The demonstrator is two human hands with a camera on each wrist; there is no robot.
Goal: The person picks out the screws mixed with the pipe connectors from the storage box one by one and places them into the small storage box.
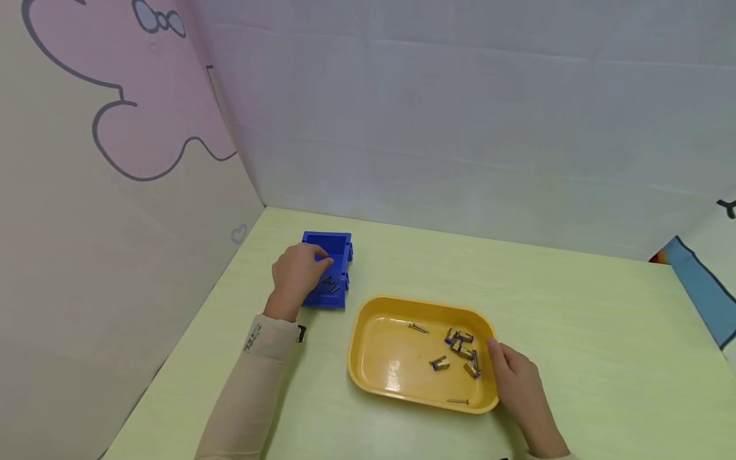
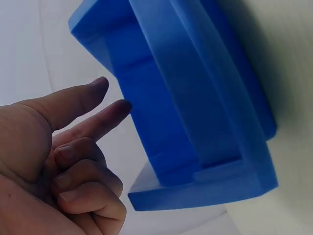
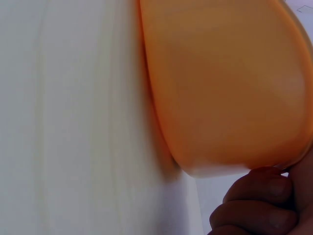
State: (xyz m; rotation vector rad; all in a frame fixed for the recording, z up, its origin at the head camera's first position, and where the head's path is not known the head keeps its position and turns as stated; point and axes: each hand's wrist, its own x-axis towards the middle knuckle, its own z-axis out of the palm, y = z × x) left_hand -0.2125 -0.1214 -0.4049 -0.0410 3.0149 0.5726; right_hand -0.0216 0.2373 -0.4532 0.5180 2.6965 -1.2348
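Observation:
Above the left side of the blue bin (image 1: 328, 300) hovers my left hand (image 1: 297, 271). Its thumb and index finger point out with a gap between them and nothing in it, while the other fingers are curled, as the left wrist view shows. Several dark screws (image 1: 332, 287) lie in the bin. My right hand (image 1: 520, 380) grips the right rim of a yellow tray (image 1: 374, 377), thumb on top. Inside the tray are several brass fittings (image 1: 440, 363) with blue ends, mostly clustered at the right, and several loose screws (image 1: 458, 401).
Both containers stand on a pale green tabletop (image 1: 598, 326), the bin behind and left of the tray. A light grey cloth wall (image 1: 460, 128) rises behind the table, and a cream wall with a pink drawing (image 1: 155, 128) borders it on the left.

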